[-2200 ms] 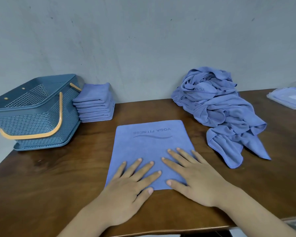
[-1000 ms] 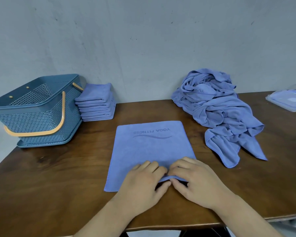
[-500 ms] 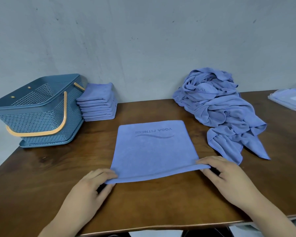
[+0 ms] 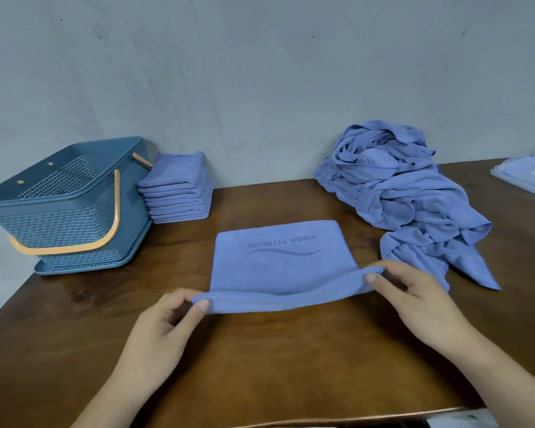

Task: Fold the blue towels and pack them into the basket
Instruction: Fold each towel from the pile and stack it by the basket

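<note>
A blue towel (image 4: pixel 278 261) printed "YOGA FITNESS" lies in the middle of the wooden table (image 4: pixel 260 359). Its near edge is lifted off the wood. My left hand (image 4: pixel 164 332) pinches the near left corner and my right hand (image 4: pixel 414 301) pinches the near right corner. A stack of several folded blue towels (image 4: pixel 176 189) rests against the wall beside the blue basket (image 4: pixel 59 211) with orange handles at the far left. A heap of unfolded blue towels (image 4: pixel 405 199) lies at the back right.
A clear plastic packet (image 4: pixel 525 174) holding something pale blue sits at the far right edge. The grey wall (image 4: pixel 260 72) runs directly behind the table. The table's left edge falls away below the basket.
My hands slid from the towel's middle out to its two near corners, gripped them, and have raised the near edge up and away from me.
</note>
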### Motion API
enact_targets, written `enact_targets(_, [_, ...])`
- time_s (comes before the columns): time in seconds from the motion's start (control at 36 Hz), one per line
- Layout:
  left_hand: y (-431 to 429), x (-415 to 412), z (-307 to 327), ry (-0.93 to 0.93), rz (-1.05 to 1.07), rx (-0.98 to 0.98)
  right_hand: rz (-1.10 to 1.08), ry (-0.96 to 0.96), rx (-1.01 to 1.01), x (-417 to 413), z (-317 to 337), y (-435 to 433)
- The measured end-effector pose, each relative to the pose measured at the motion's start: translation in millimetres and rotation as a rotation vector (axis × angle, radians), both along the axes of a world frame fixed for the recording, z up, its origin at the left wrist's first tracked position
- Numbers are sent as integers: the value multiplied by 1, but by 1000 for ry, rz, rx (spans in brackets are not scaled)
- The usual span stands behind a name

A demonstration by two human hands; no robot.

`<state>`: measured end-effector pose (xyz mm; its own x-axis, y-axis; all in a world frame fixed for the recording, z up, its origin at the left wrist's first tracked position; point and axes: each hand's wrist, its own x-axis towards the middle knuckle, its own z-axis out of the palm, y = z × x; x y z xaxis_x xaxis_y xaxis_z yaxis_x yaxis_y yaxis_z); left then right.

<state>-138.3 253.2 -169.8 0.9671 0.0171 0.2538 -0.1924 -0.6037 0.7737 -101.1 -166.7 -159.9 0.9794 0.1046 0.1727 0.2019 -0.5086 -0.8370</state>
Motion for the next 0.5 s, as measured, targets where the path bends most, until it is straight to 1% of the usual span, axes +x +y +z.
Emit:
enact_targets(0.11, [-9, 38, 15, 32, -5, -393, -31, -44, 118, 40, 20, 11])
enact_targets(0.22, [-19, 88, 29, 18, 62, -570, -102, -35, 207, 88, 35, 24])
enact_targets(0.31, [-21, 133, 30, 38, 156, -585, -193, -5, 274, 128, 35, 33])
enact_targets(0.33, [-21, 149, 28, 69, 190, -598, -223, 18, 276, 141, 32, 36])
enact_targets(0.39, [-20, 172, 19, 190, 222, -642, -254, 72, 232, 159, 20, 42])
enact_targets(0.44, [-18, 183, 8, 312, 257, -568, -269, 110, 118, 167, 2, 43])
enact_targets(0.5, [-14, 184, -2, 307, 293, -465, -280, 81, 34, 168, -13, 38])
